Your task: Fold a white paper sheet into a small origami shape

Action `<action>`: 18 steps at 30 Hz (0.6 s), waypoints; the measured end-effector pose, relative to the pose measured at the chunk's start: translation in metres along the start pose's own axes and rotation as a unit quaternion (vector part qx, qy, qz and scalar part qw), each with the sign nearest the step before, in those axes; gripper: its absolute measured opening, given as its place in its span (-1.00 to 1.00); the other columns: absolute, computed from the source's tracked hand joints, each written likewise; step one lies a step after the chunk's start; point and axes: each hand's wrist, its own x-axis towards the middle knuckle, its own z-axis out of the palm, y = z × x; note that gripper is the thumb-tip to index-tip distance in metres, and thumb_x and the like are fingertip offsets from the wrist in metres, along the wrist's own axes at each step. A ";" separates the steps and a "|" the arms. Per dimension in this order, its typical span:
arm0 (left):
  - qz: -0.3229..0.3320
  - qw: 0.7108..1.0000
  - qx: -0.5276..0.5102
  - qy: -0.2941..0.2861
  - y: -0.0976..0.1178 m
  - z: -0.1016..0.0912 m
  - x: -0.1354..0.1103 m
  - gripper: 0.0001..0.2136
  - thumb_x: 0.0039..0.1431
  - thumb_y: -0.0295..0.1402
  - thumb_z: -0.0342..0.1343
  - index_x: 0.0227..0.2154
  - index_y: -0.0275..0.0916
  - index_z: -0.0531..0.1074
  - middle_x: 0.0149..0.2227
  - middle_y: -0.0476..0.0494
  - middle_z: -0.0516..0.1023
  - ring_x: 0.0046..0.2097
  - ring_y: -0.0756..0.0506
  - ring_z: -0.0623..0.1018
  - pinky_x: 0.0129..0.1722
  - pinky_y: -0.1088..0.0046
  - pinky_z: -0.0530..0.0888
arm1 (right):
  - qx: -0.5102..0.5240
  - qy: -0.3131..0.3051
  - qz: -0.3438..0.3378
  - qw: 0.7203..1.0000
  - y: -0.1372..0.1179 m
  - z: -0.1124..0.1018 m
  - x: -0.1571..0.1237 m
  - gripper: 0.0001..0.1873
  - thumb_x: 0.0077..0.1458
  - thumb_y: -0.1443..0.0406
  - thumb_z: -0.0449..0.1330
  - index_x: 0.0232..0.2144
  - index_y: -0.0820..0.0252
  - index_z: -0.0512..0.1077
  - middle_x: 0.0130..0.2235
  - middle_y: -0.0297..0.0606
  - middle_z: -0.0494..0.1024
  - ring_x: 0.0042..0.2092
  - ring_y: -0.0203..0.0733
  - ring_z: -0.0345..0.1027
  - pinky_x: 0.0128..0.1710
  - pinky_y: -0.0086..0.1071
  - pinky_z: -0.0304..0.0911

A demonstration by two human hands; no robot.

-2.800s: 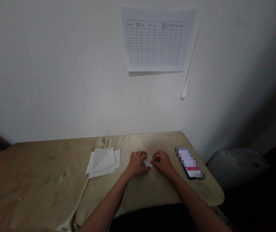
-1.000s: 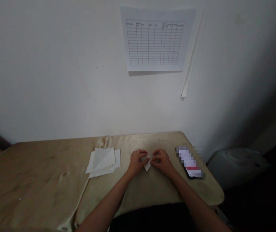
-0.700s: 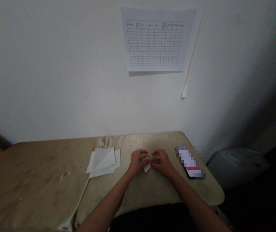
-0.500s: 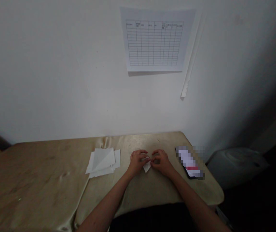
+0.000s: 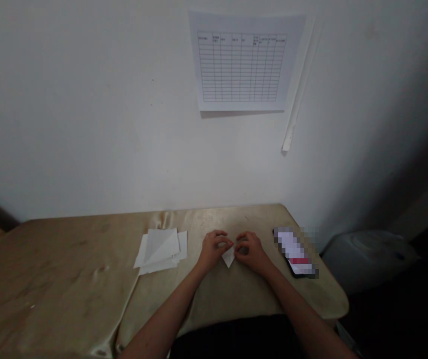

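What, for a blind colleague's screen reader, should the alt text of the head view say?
A person's left hand and right hand pinch a small folded white paper between them over a tan table. A stack of white sheets lies to the left, a phone to the right, and a printed grid sheet hangs on the wall.

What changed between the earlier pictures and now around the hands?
The small folded paper went from a squarish piece between the fingers to a triangle whose tip points toward the person. The left hand and right hand still pinch its upper edge, barely shifted. The stack of sheets and the phone stayed put.
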 end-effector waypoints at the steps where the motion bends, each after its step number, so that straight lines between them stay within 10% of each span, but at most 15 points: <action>1: 0.000 1.000 -0.004 -0.002 0.000 0.000 0.000 -0.96 0.10 -0.30 0.33 -0.38 -0.06 0.68 -0.07 -0.11 0.62 0.02 -0.18 0.55 0.12 0.18 0.42 | 0.000 0.004 0.000 1.000 0.000 0.000 0.000 -0.90 -0.03 0.36 0.36 -0.41 0.05 0.59 -0.04 -0.23 0.49 0.08 -0.03 0.28 0.18 -0.09 0.12; 18: 0.015 0.998 0.029 -0.060 -0.012 -0.015 0.005 -0.81 0.10 -0.43 0.30 -0.24 -0.01 0.67 -0.02 -0.09 0.62 0.07 -0.19 0.54 0.20 0.09 0.35 | -0.017 0.054 0.028 0.998 0.017 -0.004 0.002 -0.90 0.06 0.39 0.30 -0.38 0.08 0.57 -0.03 -0.17 0.47 0.08 0.01 0.27 0.13 -0.05 0.18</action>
